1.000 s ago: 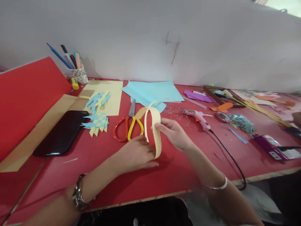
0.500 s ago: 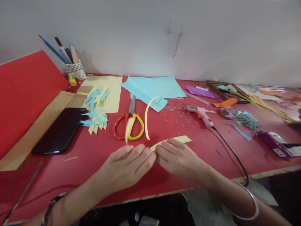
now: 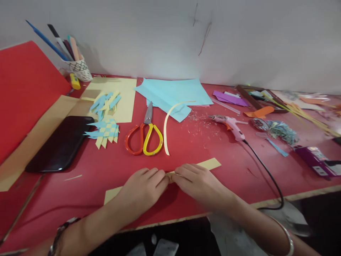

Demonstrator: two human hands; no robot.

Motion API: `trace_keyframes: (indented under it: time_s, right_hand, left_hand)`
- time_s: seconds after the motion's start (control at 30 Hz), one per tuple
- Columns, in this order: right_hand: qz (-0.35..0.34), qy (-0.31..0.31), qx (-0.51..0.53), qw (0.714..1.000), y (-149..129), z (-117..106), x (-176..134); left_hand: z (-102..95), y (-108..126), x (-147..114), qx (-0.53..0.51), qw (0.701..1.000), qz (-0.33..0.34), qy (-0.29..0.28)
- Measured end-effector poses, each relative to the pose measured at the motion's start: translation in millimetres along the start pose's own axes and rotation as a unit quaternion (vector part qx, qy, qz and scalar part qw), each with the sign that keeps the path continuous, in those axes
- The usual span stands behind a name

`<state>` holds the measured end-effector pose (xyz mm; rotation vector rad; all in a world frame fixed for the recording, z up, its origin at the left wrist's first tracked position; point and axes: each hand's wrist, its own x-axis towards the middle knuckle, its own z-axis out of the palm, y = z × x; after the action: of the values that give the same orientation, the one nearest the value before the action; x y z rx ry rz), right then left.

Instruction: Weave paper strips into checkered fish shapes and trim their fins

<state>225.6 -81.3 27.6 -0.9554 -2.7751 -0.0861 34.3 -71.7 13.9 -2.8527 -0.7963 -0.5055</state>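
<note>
Yellow paper strip is low on the red table, close to the front edge, w/ one end poking out past each hand. L hand is curled up, its bent fingers pinching the strip near the middle; can't see all of the thumb. R hand is pinching it too, just beside L hand, so the fingertips almost meet. L wrist has a dark bracelet, R arm has a shiny bangle. Scissors lie behind the hands, red + yellow handles toward them. A thin curl of yellow paper is just to their R. Blue paper is at the back by the wall. Over on the L: black phone & a blue/yellow woven bit, plus a cup w/ pens farther back. Over on the R: pink glue gun on its side w/ a black cord.
</note>
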Motion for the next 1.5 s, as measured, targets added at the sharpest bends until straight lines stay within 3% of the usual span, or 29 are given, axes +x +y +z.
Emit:
trace_keyframes:
  time_s: [0.17, 0.3, 0.6, 0.83, 1.07, 1.23, 1.37, 1.5]
  right_hand:
    - [0.037, 0.028, 0.063, 0.997, -1.2, 9.6, 1.1]
    - [0.071, 0.012, 0.118, 0.990, 0.9, 9.8, 3.6]
    - [0.090, -0.009, 0.094, 0.992, 10.2, 12.1, 8.0]
    - [0.109, -0.014, 0.095, 0.989, 12.8, 17.2, 8.9]
    - [0.095, -0.008, 0.080, 0.992, 15.2, 20.2, 8.4]
    - [0.037, 0.023, 0.053, 0.998, 1.9, 15.7, 10.9]
    - [-0.003, 0.018, 0.059, 0.998, -10.5, 14.2, 18.2]
    - [0.038, -0.001, 0.092, 0.995, -10.6, 18.7, 22.1]
  left_hand:
    - [-2.9, -2.5, -1.1, 0.000, 1.000, -0.006, 0.001]
    - [-4.3, -3.7, -5.0, 0.019, 1.000, -0.018, 0.013]
    - [-0.5, -14.4, -13.0, -0.001, 0.997, -0.075, 0.001]
    - [-1.9, -21.4, -17.4, 0.002, 0.998, -0.065, -0.019]
    - [-1.4, -28.5, -31.6, -0.005, 1.000, 0.001, -0.017]
    - [-5.6, -23.2, -33.8, 0.017, 0.999, 0.027, -0.011]
    - [-6.0, -22.1, -32.9, -0.004, 0.999, 0.021, -0.026]
    - [-7.5, -25.1, -37.2, -0.039, 0.998, -0.021, -0.034]
